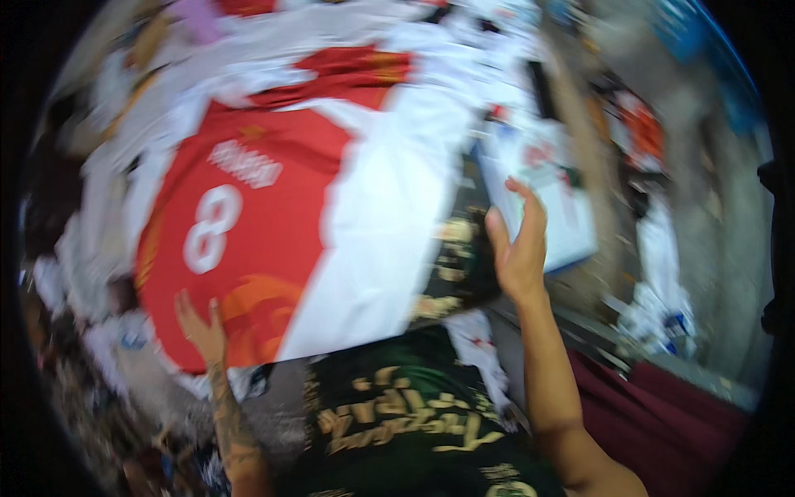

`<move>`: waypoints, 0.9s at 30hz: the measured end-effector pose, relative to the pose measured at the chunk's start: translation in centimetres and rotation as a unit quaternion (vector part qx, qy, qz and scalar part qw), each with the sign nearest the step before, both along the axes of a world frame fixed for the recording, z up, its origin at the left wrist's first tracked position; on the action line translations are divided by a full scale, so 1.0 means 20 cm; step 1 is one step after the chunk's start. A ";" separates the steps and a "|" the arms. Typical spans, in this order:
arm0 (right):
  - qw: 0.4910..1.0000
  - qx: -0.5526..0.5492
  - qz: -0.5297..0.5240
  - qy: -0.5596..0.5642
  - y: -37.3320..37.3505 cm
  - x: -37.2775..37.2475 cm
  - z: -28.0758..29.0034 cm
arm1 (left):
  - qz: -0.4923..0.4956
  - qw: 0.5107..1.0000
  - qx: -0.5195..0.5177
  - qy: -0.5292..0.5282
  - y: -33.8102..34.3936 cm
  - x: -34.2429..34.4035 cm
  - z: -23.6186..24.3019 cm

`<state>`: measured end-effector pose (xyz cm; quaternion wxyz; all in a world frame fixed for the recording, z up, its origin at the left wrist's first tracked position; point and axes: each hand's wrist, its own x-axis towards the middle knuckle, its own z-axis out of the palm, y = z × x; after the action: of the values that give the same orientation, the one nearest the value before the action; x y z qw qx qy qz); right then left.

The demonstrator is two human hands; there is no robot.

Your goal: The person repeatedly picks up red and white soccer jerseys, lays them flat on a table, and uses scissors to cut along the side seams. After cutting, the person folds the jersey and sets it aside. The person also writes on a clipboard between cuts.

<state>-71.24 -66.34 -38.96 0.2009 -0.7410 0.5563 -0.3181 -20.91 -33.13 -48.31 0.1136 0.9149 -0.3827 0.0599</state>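
Cloth-covered surface: white fabric point(377, 207) is spreading beneath the work, pale garments point(103, 236) bunching along its left side.
Red jersey: this red jersey point(273, 199) is lying flat on the white fabric, left of centre, its white lettering facing up; red cloth point(356, 70) is lying at its far end.
Left hand: the left hand point(201, 327) is reaching over the jersey's near left part, fingers spreading, pinching nothing that I am seeing.
Right hand: the right hand point(522, 253) is hovering or resting by a pale, blue-edged packet point(567, 211), thumb standing apart from the fingers; blur is hiding whether they are touching.
Near right: maroon cloth point(654, 422) is lying beside the right forearm.
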 end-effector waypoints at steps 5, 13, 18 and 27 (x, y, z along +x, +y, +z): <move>0.921 0.073 0.335 0.187 0.84 1.07 -0.41 | 0.073 0.995 0.062 -0.022 0.50 0.68 -0.06; 0.924 0.081 0.152 0.341 0.38 0.72 -0.44 | 0.055 0.995 0.077 0.032 0.19 1.13 -0.21; 0.926 0.199 0.134 0.290 0.86 0.94 -0.42 | 0.036 0.995 0.091 -0.008 -0.05 1.32 -0.26; 0.939 -0.028 0.132 0.315 0.03 1.13 -0.71 | 0.063 0.994 0.069 -0.063 -1.03 1.76 -0.40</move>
<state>-48.68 -65.76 -53.19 0.0349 -0.8751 0.4796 -0.0543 14.20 -53.82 -56.33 0.0222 0.9372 -0.3339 0.0981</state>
